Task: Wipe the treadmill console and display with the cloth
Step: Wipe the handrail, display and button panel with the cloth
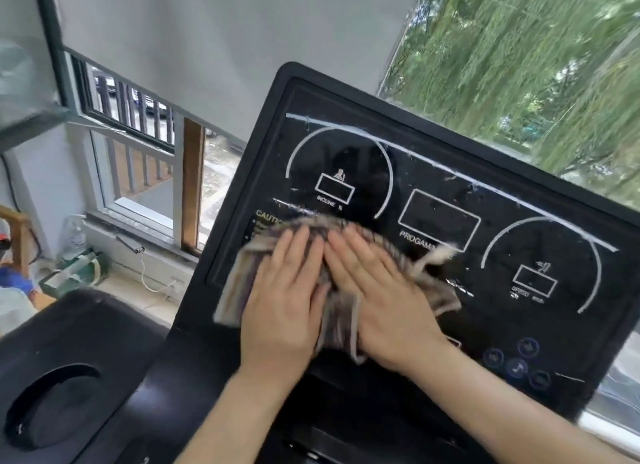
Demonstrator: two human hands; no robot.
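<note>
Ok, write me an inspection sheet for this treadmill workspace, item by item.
Surface: black console, tilted, display boxes dark; white specks and smears along its upper line.
Job's things: striped cloth spread on the console's lower left, covering part of the caution label.
Clutter: bottle by the window sill; things below it too blurred to name.
Hands: left hand and right hand side by side, fingers straight, pressing the cloth flat.
Cables: white cable trailing below the sill.
Surroundings: window with trees outside; blind partly down; cup holder at lower left.
</note>
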